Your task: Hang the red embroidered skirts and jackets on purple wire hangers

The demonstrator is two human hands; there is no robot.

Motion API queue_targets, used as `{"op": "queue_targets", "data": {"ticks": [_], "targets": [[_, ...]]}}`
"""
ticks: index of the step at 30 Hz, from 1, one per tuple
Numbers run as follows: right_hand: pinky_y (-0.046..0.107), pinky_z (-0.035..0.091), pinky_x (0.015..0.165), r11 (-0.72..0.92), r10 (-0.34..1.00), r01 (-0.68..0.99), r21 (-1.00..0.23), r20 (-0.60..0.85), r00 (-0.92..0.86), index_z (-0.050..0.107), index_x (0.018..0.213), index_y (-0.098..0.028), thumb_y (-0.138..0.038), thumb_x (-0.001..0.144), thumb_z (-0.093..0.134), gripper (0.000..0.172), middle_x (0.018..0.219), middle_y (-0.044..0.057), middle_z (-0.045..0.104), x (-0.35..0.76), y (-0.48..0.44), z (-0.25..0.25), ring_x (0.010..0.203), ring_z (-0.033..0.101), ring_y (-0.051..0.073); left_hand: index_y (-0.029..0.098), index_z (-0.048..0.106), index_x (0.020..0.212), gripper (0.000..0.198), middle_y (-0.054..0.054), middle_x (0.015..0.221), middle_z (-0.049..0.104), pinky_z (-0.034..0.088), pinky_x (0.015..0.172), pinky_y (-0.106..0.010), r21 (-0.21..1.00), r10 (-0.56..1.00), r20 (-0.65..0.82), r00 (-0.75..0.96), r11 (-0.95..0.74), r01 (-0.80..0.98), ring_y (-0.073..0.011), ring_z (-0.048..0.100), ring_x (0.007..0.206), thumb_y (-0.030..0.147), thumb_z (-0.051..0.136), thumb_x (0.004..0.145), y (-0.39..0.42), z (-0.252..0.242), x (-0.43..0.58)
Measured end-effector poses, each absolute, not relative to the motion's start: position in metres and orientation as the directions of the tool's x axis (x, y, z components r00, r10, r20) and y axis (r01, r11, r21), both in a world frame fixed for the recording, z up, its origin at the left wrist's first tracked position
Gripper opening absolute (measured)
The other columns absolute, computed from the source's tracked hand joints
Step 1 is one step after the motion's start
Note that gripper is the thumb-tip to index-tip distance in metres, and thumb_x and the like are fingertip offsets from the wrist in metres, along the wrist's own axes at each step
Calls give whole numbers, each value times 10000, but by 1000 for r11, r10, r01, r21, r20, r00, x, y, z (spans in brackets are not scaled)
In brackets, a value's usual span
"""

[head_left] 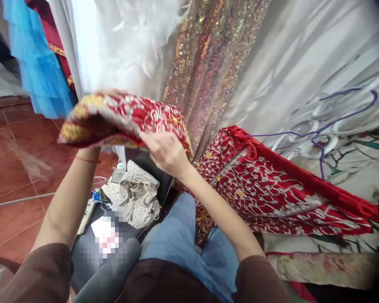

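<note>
A red embroidered garment (151, 113) with silver and gold patterns is raised in front of me, its gold-edged opening facing left. My right hand (169, 153) is closed on its lower edge, thumb and fingers pinching the cloth. Behind the garment, my left hand (110, 91) is mostly hidden; a bit of it shows along the top edge, and it holds the piece up from the back. To the right, a matching red embroidered skirt (265, 185) with a drawstring bow hangs slanted by a purple wire hanger (317, 134).
On a dark seat (91, 256) at lower left lie a dotted cream cloth (135, 193), a clear bottle (118, 171) and a blurred-out paper. Behind hang a sequined gold cloth (214, 63), white fabric (120, 46) and a blue tulle dress (34, 59). Red floor tiles (15, 181) show left.
</note>
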State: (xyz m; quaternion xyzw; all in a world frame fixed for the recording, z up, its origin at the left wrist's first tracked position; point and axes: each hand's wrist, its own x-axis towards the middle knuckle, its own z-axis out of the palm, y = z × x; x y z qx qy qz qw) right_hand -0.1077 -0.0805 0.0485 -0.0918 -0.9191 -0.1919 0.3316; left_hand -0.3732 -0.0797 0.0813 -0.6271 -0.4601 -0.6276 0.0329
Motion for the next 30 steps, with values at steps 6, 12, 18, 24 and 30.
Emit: {"op": "queue_targets", "data": {"ticks": [6,12,18,24,30], "targets": [[490,322,1117,826,335,541,155,637,-694,490,1432,-162,-238,991,398,457,1059,132,644,-114,-87,-49,1171,542,250,245,752,801,349,-46,1017,775,447,1089,-483,453,631,775,43,-601,659,-225,658,1155,550,596,865,-136,-8,-381],[436,381,1070,822,434,559,107,519,-737,544,1388,-156,-153,1003,295,459,1172,167,658,-113,-65,-88,1179,558,241,237,723,1055,274,-70,1273,680,401,1160,-468,471,765,641,58,-452,758,-179,522,1342,345,495,949,-113,-68,-379],[402,368,1112,866,407,488,109,414,-814,497,1430,-142,-167,1016,247,484,1280,157,632,-110,-60,-110,1248,533,227,163,520,1386,465,-96,1538,416,336,1197,-419,352,845,486,223,-423,835,-157,261,1492,146,346,955,-111,-95,-376],[434,311,1185,868,382,476,143,423,-822,349,1505,-15,-155,985,251,547,1474,208,475,-118,-77,-134,1397,414,277,38,219,1543,699,-189,1624,166,313,1160,-505,20,926,324,195,-213,977,-272,87,1533,76,362,860,-140,-89,-351],[468,222,1231,922,327,385,52,429,-842,311,1512,9,-88,900,337,620,1589,194,285,-101,-95,-132,1508,220,276,11,599,1267,595,-306,1315,578,470,948,-517,-122,999,30,15,-11,992,-433,483,1310,377,614,798,-166,-30,-293]]}}
